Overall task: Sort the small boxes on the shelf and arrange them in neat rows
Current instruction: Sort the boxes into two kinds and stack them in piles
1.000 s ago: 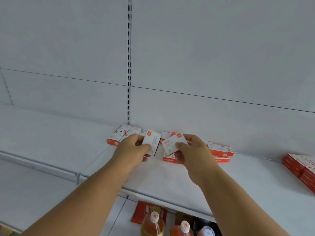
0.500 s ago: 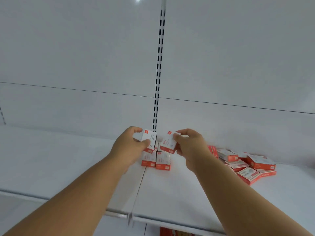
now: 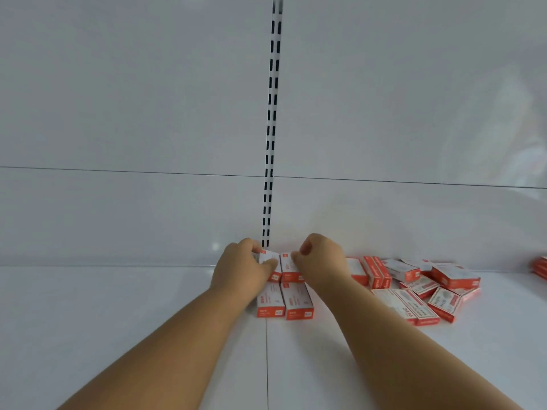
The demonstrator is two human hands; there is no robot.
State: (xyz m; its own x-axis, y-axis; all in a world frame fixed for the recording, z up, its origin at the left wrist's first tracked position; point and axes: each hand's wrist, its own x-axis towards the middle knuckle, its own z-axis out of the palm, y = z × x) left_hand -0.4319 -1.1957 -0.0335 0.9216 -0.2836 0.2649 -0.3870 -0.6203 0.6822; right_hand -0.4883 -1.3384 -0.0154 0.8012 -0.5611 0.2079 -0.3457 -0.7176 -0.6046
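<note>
Small white-and-orange boxes lie on a white shelf [image 3: 148, 321]. My left hand [image 3: 242, 270] grips one box [image 3: 270, 258] at the back of the shelf, near the wall. Beside it, my right hand [image 3: 321, 261] holds a second box [image 3: 288, 266], pressed next to the first. Just in front of them two boxes [image 3: 296, 301] lie flat side by side, forming a neat front row. To the right a loose pile of boxes [image 3: 420, 287] lies jumbled, some standing on edge, some flat.
A slotted upright rail [image 3: 272, 128] runs up the white back wall above the hands. More orange boxes [image 3: 540, 269] show at the far right edge. A seam [image 3: 267, 365] divides the shelf panels below the neat boxes.
Both hands have lowered their boxes from mid-air down to the back of the shelf, behind the two flat boxes. The camera has shifted closer and to the left.
</note>
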